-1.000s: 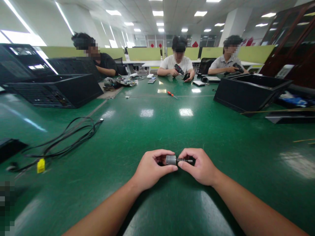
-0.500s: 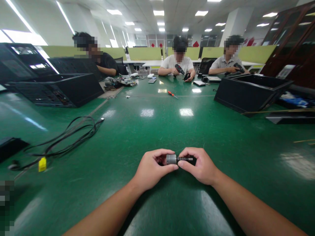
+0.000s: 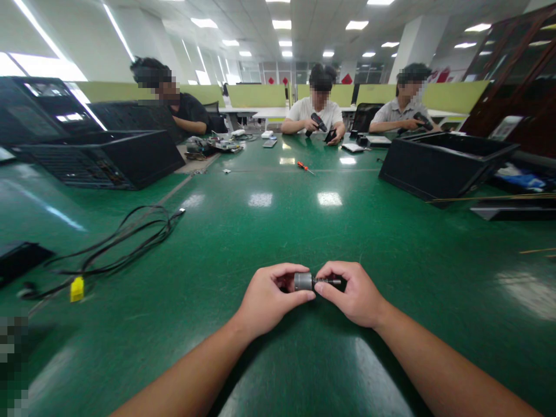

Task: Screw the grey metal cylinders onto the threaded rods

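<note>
In front of me, just above the green table (image 3: 278, 231), both my hands hold one small metal part. It has a short grey cylinder (image 3: 303, 281) and a thin dark shaft (image 3: 335, 281) that sticks out to the right, with a spiral around it. The exact kind cannot be made out. My left hand (image 3: 270, 298) closes around the cylinder, thumb below and fingers over the top and behind. With thumb and forefinger, my right hand (image 3: 354, 294) pinches the shaft close to the cylinder. The shaft's tip points right, across the right palm.
Black cables (image 3: 125, 246) with a yellow tag (image 3: 77, 289) lie to the left. Black computer cases stand at left (image 3: 108, 162) and right (image 3: 443, 165). An orange screwdriver (image 3: 304, 168) lies farther off. Across the table sit three people, two holding power drills (image 3: 318, 122).
The view has shifted very slightly. Both hands keep the same hold on the metal part, and the shaft's spiral looks a little different, perhaps slightly turned.
</note>
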Tool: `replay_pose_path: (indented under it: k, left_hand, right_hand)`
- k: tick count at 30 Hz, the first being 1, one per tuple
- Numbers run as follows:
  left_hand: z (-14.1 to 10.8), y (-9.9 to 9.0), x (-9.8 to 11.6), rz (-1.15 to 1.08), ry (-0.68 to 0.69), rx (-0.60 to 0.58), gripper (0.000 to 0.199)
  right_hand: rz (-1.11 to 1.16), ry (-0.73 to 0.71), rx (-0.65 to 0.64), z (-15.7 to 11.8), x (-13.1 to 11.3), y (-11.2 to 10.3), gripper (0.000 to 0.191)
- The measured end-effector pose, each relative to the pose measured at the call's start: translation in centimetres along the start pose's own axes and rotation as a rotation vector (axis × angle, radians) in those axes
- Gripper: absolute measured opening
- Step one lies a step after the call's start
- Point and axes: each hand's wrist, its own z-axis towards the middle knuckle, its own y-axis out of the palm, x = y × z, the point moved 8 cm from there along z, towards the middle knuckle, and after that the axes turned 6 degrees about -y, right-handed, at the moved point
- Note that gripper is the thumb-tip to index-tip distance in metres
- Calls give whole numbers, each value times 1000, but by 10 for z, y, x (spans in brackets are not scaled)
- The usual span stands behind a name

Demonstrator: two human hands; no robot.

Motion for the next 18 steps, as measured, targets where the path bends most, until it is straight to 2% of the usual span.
replay_pose_path:
  k: [7, 18]
  left_hand:
    - [0, -1, 1, 11, 23, -1, 42]
    - [1, 0, -1, 6, 5, -1, 42]
  right_hand:
    - [12, -20, -15, 0, -2, 1, 5]
    - [14, 19, -20, 0, 2, 3, 14]
